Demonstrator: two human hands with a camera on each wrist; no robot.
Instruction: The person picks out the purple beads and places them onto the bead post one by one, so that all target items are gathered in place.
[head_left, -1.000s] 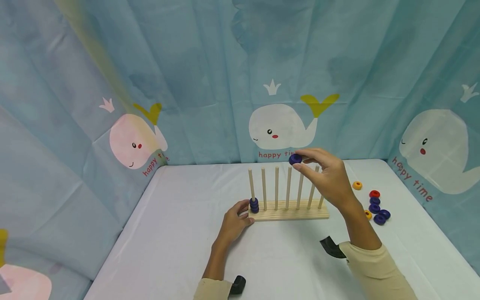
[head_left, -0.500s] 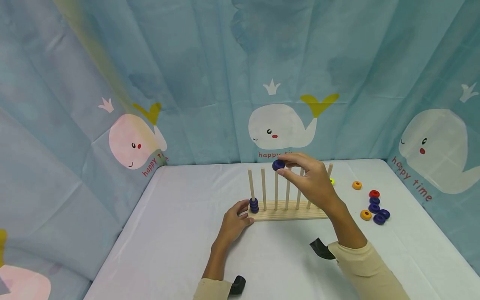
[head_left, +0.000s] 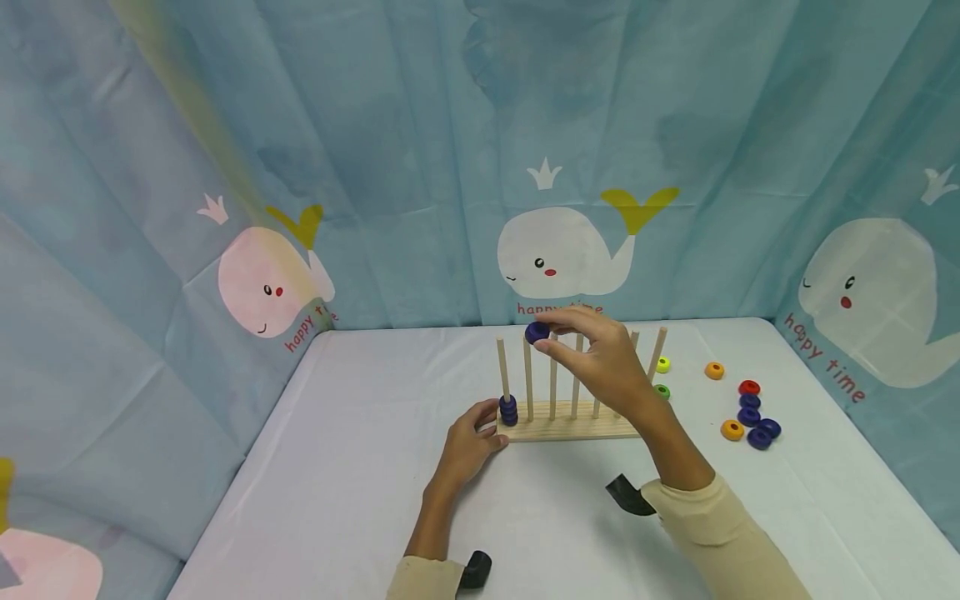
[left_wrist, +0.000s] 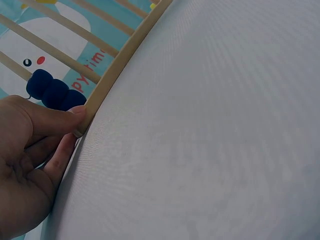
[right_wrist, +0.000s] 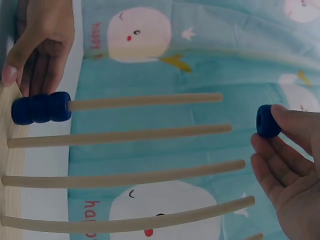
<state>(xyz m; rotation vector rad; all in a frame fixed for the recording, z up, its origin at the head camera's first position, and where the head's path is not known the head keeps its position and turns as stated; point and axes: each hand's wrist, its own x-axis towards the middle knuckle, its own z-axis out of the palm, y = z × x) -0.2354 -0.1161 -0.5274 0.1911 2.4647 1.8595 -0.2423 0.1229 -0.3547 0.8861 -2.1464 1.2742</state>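
Note:
A wooden peg rack [head_left: 573, 425] with a row of upright pegs stands on the table. Three dark blue beads [head_left: 508, 411] are stacked at the bottom of its leftmost peg. The left hand [head_left: 467, 446] grips the left end of the base, thumb at the front edge, as the left wrist view [left_wrist: 30, 150] of that hand also shows. Between thumb and fingertips, the right hand [head_left: 600, 358] pinches another dark blue bead [head_left: 537, 332]. That bead is by the top of the second peg in the head view; the right wrist view shows it [right_wrist: 267, 121] apart from the peg tips.
Right of the rack lie several loose blue beads [head_left: 759, 438], a red bead [head_left: 749, 388], and orange beads [head_left: 715, 371]. A yellow bead [head_left: 663, 364] and a green bead [head_left: 662, 391] lie behind the right forearm. A blue whale-print curtain [head_left: 420, 208] surrounds the white table [head_left: 337, 483].
The right hand has moved left along the peg tops with its blue bead, from around the fourth peg to the second. The left hand and rack have stayed put.

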